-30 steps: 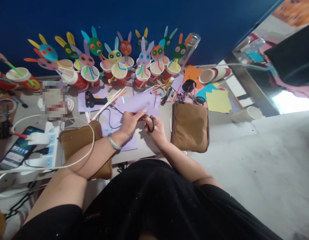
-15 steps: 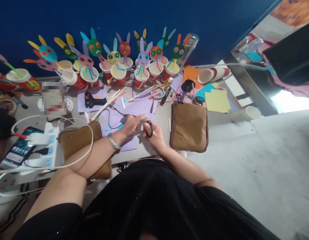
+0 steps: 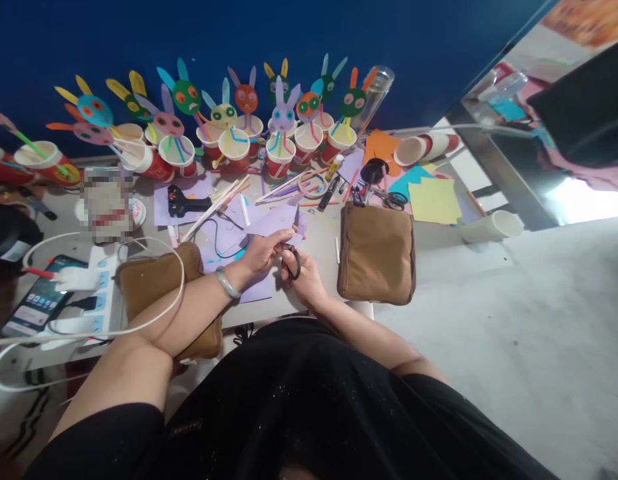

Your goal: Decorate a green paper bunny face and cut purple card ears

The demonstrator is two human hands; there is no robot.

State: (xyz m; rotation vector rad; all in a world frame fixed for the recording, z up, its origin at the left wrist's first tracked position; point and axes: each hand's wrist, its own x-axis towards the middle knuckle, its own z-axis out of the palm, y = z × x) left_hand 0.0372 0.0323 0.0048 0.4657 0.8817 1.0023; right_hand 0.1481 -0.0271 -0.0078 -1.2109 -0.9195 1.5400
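Observation:
My left hand (image 3: 267, 251), with a bangle on its wrist, pinches a sheet of purple paper (image 3: 277, 221) just above the table's front part. In my right hand (image 3: 305, 280) is a pair of scissors (image 3: 291, 265) with black handles; my fingers are closed round the handles. The blades point up toward the paper and are mostly hidden by my fingers and the sheet. More purple paper (image 3: 257, 291) lies flat under my hands. A black cable (image 3: 217, 240) runs on the table just left of my left hand.
Red paper cups with paper rabbit heads (image 3: 287, 117) line the back by the blue wall. A black glue gun (image 3: 186, 202) lies at left. Brown pouches flank my hands, one at right (image 3: 377, 253). A power strip (image 3: 103, 293) and phone (image 3: 41, 297) lie far left.
The purple sheet has come up into view above my left hand's fingers. My right hand and the scissors have shifted slightly left, closer to the left hand.

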